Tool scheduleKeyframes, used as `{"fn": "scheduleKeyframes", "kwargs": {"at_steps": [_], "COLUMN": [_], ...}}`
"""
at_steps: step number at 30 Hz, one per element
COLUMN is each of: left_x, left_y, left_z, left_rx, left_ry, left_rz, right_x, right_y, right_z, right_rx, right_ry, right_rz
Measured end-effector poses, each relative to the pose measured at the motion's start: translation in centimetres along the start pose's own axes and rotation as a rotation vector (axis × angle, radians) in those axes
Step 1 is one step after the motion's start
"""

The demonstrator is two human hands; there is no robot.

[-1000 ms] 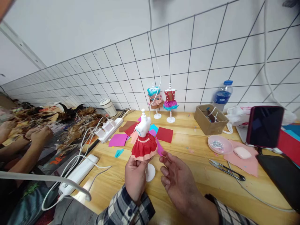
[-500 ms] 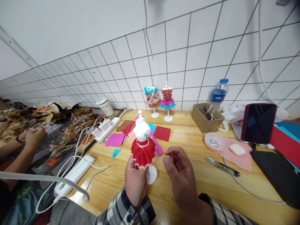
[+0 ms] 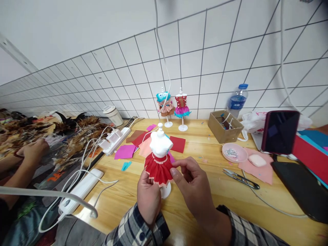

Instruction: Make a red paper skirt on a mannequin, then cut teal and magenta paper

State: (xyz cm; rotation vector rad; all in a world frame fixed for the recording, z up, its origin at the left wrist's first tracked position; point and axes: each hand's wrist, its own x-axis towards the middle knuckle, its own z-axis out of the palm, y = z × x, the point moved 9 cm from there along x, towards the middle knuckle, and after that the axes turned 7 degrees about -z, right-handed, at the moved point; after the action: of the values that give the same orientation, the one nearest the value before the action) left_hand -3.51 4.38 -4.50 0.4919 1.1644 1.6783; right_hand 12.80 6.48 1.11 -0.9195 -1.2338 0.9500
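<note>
A small white dress form (image 3: 159, 143) on a round white base stands in front of me, wearing a pleated red paper skirt (image 3: 159, 170) with pale pink trim at waist and hem. My left hand (image 3: 149, 196) is closed at the skirt's lower left, thumb on the pleats; its other fingers are hidden behind. At the skirt's right edge, the thumb and forefinger of my right hand (image 3: 192, 184) pinch the hem. Behind the form lie sheets of red paper (image 3: 177, 144), magenta paper (image 3: 125, 152) and peach paper (image 3: 145, 147).
Two dressed mini forms (image 3: 182, 106) stand by the tiled wall. To the right are a cardboard box (image 3: 225, 131), a pink dish (image 3: 239, 158), thread snips (image 3: 242, 179) and a phone (image 3: 280, 133). Power strips (image 3: 82, 188) with cables lie left, near another person's hands (image 3: 36, 148) among feathers.
My right hand has come left onto the skirt's right edge and pinches it. The dress form has shifted slightly right and stands straighter. The view has moved slightly.
</note>
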Motion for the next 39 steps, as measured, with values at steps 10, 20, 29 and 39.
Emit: {"fn": "scheduleKeyframes", "kwargs": {"at_steps": [10, 20, 29, 39], "left_x": [-0.6, 0.3, -0.3, -0.5], "left_y": [-0.7, 1.0, 1.0, 0.8], "left_z": [1.9, 0.3, 1.0, 0.9], "left_rx": [0.072, -0.098, -0.102, -0.083], "left_ry": [-0.222, -0.035, -0.100, -0.082], "left_rz": [-0.121, 0.009, 0.011, 0.009], "right_x": [1.7, -0.2, -4.0, -4.0], "right_y": [-0.5, 3.0, 2.6, 1.1], "right_z": [-1.7, 0.3, 5.1, 5.3], "right_rx": [-0.068, 0.345, 0.860, 1.021], "right_ry": [0.011, -0.020, -0.260, -0.221], "right_rz": [-0.031, 0.319, 0.804, 0.763]}}
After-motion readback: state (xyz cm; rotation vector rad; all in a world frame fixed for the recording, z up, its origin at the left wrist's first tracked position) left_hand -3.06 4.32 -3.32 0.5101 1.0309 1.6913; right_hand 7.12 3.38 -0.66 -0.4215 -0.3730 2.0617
